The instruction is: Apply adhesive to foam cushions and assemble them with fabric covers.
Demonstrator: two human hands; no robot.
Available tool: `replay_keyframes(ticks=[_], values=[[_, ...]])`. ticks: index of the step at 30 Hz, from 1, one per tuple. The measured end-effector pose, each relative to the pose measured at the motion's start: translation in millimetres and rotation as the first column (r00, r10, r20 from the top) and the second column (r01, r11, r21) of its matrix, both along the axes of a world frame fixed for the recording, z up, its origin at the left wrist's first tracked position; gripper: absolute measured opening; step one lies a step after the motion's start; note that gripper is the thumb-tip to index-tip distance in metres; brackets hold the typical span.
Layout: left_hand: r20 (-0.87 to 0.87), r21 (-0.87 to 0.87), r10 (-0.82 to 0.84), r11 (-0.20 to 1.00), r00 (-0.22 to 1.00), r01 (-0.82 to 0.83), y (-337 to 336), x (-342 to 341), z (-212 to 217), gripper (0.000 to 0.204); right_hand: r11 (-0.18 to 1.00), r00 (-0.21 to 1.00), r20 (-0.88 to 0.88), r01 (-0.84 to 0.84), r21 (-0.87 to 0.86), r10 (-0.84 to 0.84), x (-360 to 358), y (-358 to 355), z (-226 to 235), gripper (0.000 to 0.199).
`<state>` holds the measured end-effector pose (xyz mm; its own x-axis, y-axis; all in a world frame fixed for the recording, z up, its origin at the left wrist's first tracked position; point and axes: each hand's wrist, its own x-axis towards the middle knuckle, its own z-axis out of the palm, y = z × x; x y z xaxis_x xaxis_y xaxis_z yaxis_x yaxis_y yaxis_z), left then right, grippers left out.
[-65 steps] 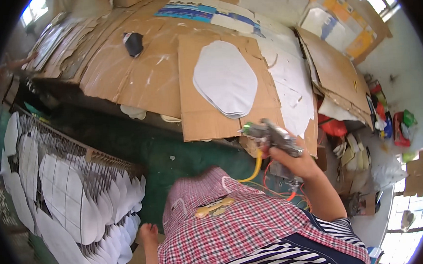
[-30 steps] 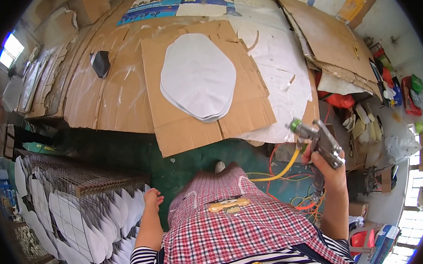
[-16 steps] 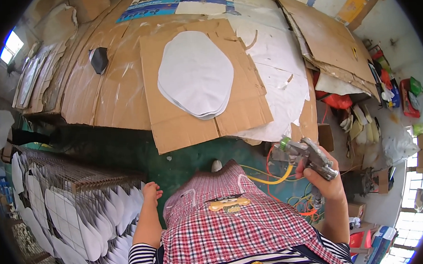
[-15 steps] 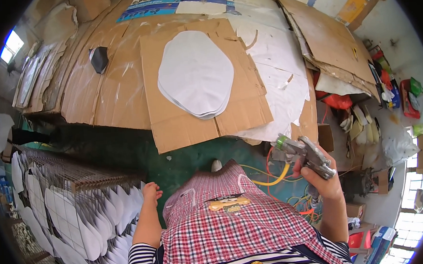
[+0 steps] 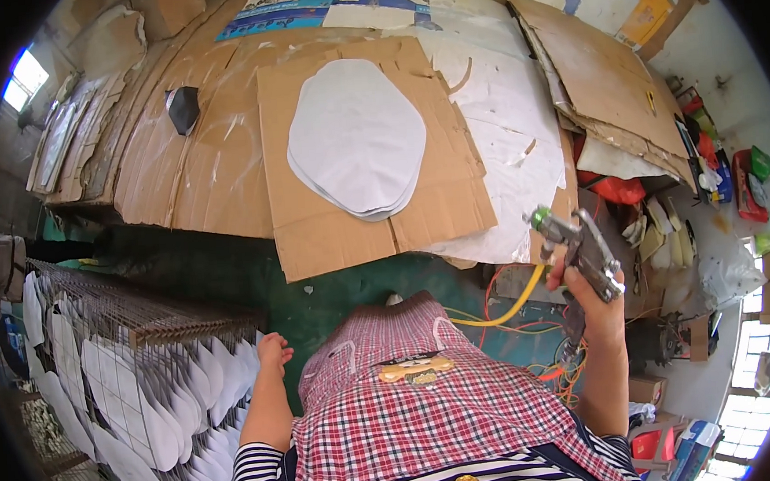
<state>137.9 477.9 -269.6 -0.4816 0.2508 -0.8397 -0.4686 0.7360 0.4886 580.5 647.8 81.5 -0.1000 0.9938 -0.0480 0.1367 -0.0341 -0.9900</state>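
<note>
The step in hand looks like a pause between spray passes: the right hand [image 5: 593, 305] is wrapped round the grip of a spray gun [image 5: 587, 253], clear of the worktable [image 5: 226, 158] and to the right of its near edge. No mist shows, and whether the trigger is squeezed cannot be told. The left hand [image 5: 273, 351] is bare, its fingers loosely curled round nothing, beside the wire rack [image 5: 188, 330] of pale panels [image 5: 116, 385].

The stack of white rounded sheets [image 5: 357, 141] lies flat on a cardboard sheet [image 5: 324, 255], closer to its far edge than to its near one, which juts past the worktable's near edge. Another pass would call for bringing the gun leftward over that stack, with slack in the yellow hose [image 5: 523, 298]; lifting the top sheet would fall to the free left hand.

Against half a second ago, the gun is higher, its green-ringed nozzle tipped further up. The sheets have not shifted on the cardboard, and a pale panel at the far left has gone from sight.
</note>
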Motion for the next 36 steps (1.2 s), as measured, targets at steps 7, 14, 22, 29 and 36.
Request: replay_keyframes(ticks=[7, 14, 22, 29, 36], values=[[-0.153, 0.166, -0.003, 0.986, 0.988, 0.029, 52.5, -12.5, 34.0, 0.022, 0.996, 0.996, -0.014, -0.087, 0.008, 0.087, 4.5, -2.6, 2.3, 0.045], [-0.290, 0.196, 0.049, 0.980, 0.956, 0.009, 87.8, -15.3, 70.8, 0.013, 0.988, 0.987, 0.029, -0.154, -0.028, 0.155, 14.9, -8.5, 11.4, 0.049], [-0.281, 0.284, 0.079, 0.959, 0.957, 0.004, 113.0, -10.1, 84.8, 0.015, 0.969, 0.972, 0.010, -0.235, -0.076, 0.236, 29.8, -9.4, 13.1, 0.052], [-0.302, 0.329, 0.042, 0.942, 0.952, 0.063, 138.2, -1.7, 89.9, 0.016, 0.979, 0.978, 0.061, -0.197, -0.057, 0.201, 36.5, -2.7, 16.8, 0.053], [-0.476, 0.385, -0.108, 0.867, 0.873, 0.317, 187.5, 9.9, 65.1, 0.016, 0.938, 0.945, -0.078, -0.326, -0.121, 0.318, 12.5, 7.5, 7.8, 0.051]])
